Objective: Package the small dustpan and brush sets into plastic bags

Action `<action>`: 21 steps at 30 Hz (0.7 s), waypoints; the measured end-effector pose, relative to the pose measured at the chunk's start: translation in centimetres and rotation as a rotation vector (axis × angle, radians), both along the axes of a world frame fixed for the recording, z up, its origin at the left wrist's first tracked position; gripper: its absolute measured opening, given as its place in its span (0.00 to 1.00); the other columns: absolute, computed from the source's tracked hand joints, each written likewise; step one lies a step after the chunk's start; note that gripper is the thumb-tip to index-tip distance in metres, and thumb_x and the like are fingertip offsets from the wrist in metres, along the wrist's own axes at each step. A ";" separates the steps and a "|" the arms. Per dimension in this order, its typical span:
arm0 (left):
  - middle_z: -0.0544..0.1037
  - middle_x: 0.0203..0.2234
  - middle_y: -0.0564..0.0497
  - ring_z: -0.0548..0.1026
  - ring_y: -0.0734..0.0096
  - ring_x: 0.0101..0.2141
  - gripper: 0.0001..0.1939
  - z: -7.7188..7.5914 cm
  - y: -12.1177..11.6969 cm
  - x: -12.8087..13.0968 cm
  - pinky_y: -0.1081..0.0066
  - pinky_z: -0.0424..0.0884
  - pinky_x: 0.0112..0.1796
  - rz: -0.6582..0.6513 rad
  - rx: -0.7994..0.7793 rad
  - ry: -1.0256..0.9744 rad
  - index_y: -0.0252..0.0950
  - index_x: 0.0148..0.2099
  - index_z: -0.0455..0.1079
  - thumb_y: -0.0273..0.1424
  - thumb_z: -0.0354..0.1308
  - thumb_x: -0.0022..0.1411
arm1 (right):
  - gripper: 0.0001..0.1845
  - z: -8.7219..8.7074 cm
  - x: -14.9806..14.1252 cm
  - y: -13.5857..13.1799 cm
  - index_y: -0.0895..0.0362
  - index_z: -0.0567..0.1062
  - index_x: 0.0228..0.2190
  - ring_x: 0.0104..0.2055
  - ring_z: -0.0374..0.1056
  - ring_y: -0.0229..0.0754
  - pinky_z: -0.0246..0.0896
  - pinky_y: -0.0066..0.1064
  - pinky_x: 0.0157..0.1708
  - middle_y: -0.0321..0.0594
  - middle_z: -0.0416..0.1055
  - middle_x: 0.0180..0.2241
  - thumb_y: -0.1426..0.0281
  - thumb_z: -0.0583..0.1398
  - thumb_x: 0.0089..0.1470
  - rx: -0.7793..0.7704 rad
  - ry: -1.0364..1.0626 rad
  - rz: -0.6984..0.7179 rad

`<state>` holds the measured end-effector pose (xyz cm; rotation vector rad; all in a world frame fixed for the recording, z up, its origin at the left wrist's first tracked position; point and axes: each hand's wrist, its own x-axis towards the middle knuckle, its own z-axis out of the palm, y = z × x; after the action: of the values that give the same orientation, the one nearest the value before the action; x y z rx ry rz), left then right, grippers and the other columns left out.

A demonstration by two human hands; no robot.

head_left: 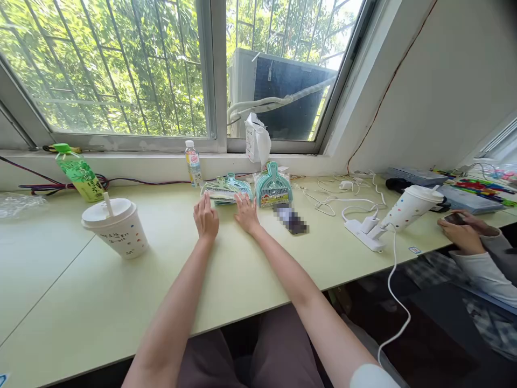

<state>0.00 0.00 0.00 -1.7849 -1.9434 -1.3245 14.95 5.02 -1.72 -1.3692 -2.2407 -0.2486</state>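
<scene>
In front of me lies a stack of small teal dustpan-and-brush sets [226, 189] in clear wrapping. My left hand [206, 220] touches its near left corner, fingers stretched forward. Across the near right end of the stack rest the extended fingers of my right hand [246, 213]; neither hand lifts anything. Another wrapped teal dustpan-and-brush set [274, 186] lies just right of my right hand, its handle pointing to the window. Nearer to me than that set is a phone-like dark object [291, 218], blurred out.
A lidded paper cup [121, 229] and a green-capped bottle [81, 172] stand left; a small bottle [193, 163] and tissue pack [257, 139] stand by the window. Rightward are a power strip [365, 234], cables and another cup [416, 207]. A co-worker's hands [464, 230] hold a phone.
</scene>
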 end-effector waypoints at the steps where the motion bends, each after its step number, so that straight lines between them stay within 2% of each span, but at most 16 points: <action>1: 0.60 0.64 0.45 0.59 0.55 0.60 0.31 0.3 -0.3 0.1 0.57 0.58 0.58 0.019 0.039 -0.028 0.34 0.69 0.50 0.25 0.40 0.63 | 0.41 0.0 0.1 0.1 0.57 0.45 0.66 0.70 0.35 0.54 0.29 0.58 0.64 0.51 0.49 0.66 0.71 0.56 0.56 0.010 0.007 0.008; 5: 0.56 0.65 0.49 0.53 0.60 0.64 0.31 1.5 -1.6 1.3 0.60 0.52 0.61 0.037 0.154 -0.051 0.37 0.69 0.48 0.24 0.39 0.64 | 0.36 -0.1 0.5 -0.3 0.58 0.46 0.65 0.64 0.52 0.51 0.32 0.53 0.64 0.53 0.61 0.59 0.68 0.54 0.60 0.098 0.091 0.036; 9: 0.57 0.65 0.48 0.51 0.61 0.64 0.29 1.6 -2.2 2.2 0.62 0.48 0.62 -0.105 0.177 -0.021 0.37 0.68 0.51 0.26 0.40 0.65 | 0.31 0.1 0.4 -0.7 0.58 0.54 0.63 0.64 0.52 0.51 0.35 0.49 0.64 0.52 0.61 0.60 0.63 0.53 0.61 0.167 0.187 0.010; 12: 0.57 0.64 0.44 0.50 0.57 0.65 0.27 1.4 -2.4 2.5 0.60 0.48 0.62 -0.245 0.115 0.029 0.37 0.67 0.55 0.30 0.44 0.66 | 0.21 0.1 0.5 -0.6 0.56 0.66 0.56 0.56 0.63 0.48 0.47 0.43 0.59 0.47 0.69 0.54 0.66 0.50 0.64 0.094 0.224 0.078; 14: 0.55 0.64 0.40 0.48 0.53 0.65 0.27 1.2 -2.3 2.5 0.57 0.49 0.61 -0.213 0.124 -0.013 0.36 0.66 0.55 0.32 0.45 0.66 | 0.17 0.0 0.7 -0.4 0.54 0.72 0.49 0.47 0.70 0.46 0.56 0.38 0.51 0.44 0.74 0.48 0.67 0.49 0.64 0.024 0.261 0.100; 16: 0.53 0.64 0.37 0.50 0.53 0.65 0.27 1.2 -2.0 2.2 0.55 0.53 0.59 -0.061 0.183 -0.162 0.35 0.66 0.51 0.34 0.44 0.67 | 0.17 -0.1 1.0 -0.3 0.53 0.75 0.45 0.43 0.71 0.46 0.59 0.36 0.45 0.42 0.76 0.45 0.67 0.49 0.64 0.009 0.317 0.069; 18: 0.58 0.61 0.36 0.58 0.57 0.61 0.25 1.2 -1.2 1.5 0.58 0.60 0.55 0.097 0.225 -0.387 0.36 0.65 0.50 0.36 0.39 0.69 | 0.17 -0.1 1.1 -0.4 0.53 0.75 0.44 0.43 0.72 0.46 0.59 0.35 0.42 0.42 0.77 0.44 0.66 0.48 0.64 0.036 0.350 0.016; 20: 0.67 0.52 0.39 0.70 0.63 0.50 0.23 1.3 -0.2 0.3 0.64 0.68 0.47 0.155 0.166 -0.662 0.37 0.61 0.54 0.39 0.33 0.70 | 0.18 0.0 1.1 -0.8 0.53 0.75 0.44 0.42 0.72 0.46 0.59 0.34 0.40 0.43 0.77 0.44 0.66 0.47 0.65 0.074 0.335 -0.008; 21: 0.72 0.46 0.41 0.74 0.65 0.43 0.24 1.4 0.3 -0.4 0.66 0.71 0.42 0.121 0.075 -0.814 0.37 0.58 0.57 0.40 0.30 0.69 | 0.18 0.1 1.1 -1.0 0.54 0.74 0.44 0.42 0.72 0.45 0.58 0.33 0.41 0.42 0.76 0.45 0.66 0.47 0.65 0.097 0.311 0.007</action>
<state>-0.44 0.28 1.37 -1.1371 -2.2445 -2.2739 16.04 3.99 -1.59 -1.2542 -1.9511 -0.1293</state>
